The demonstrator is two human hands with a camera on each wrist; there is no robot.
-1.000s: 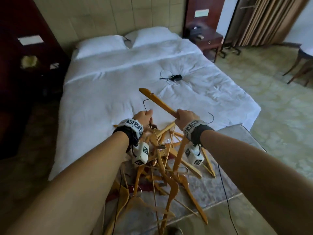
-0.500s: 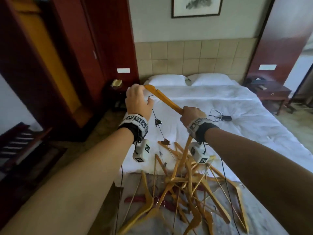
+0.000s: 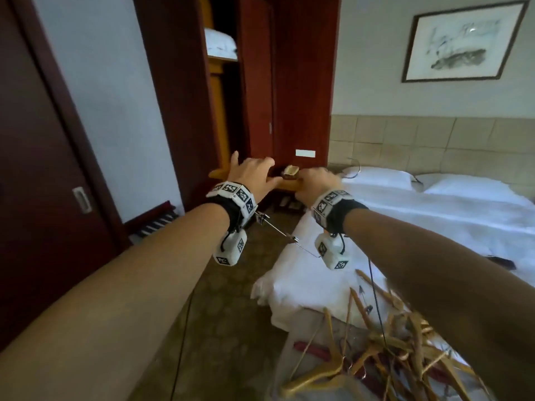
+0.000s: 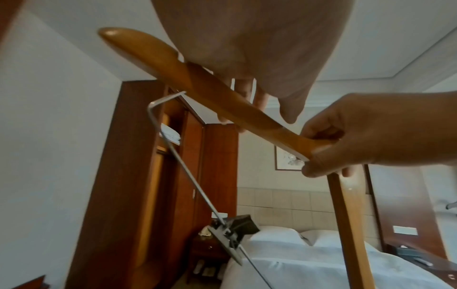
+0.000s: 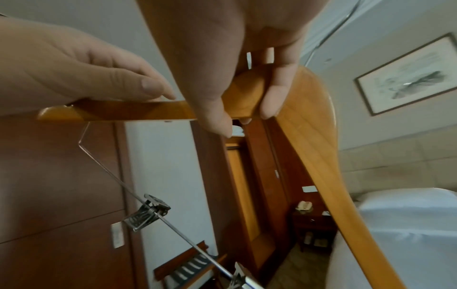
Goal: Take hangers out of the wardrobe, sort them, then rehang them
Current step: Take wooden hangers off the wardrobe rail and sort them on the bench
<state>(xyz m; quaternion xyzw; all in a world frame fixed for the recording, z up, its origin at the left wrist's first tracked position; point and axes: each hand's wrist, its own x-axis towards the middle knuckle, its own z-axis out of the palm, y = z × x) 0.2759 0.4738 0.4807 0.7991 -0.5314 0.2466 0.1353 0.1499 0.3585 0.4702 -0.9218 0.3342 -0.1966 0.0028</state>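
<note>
I hold a wooden clip hanger point(image 3: 288, 185) level at chest height, facing the open wardrobe point(image 3: 228, 111). My right hand point(image 3: 315, 180) grips the hanger at its middle, fingers and thumb curled round the wood point(image 5: 309, 127). My left hand point(image 3: 252, 173) rests on the left arm point(image 4: 210, 91) with its fingers spread straight. The metal hook point(image 3: 354, 169) sticks out to the right of my right hand. Under the wood hangs the wire bar with its metal clips point(image 4: 232, 230). A tangled pile of wooden hangers point(image 3: 390, 357) lies at the foot of the bed.
The white bed point(image 3: 434, 221) fills the right side, with a bedside table point(image 3: 289, 204) between it and the wardrobe. A folded pillow point(image 3: 220, 43) lies on the wardrobe's top shelf. A dark door point(image 3: 43, 169) and a slatted luggage rack point(image 3: 156, 221) stand left. Patterned carpet point(image 3: 231, 285) lies ahead.
The view has swung left from the bed to the wardrobe. Both hands lifted the hanger off the pile and carried it left. My left hand's fingers have straightened from a grip to a spread rest.
</note>
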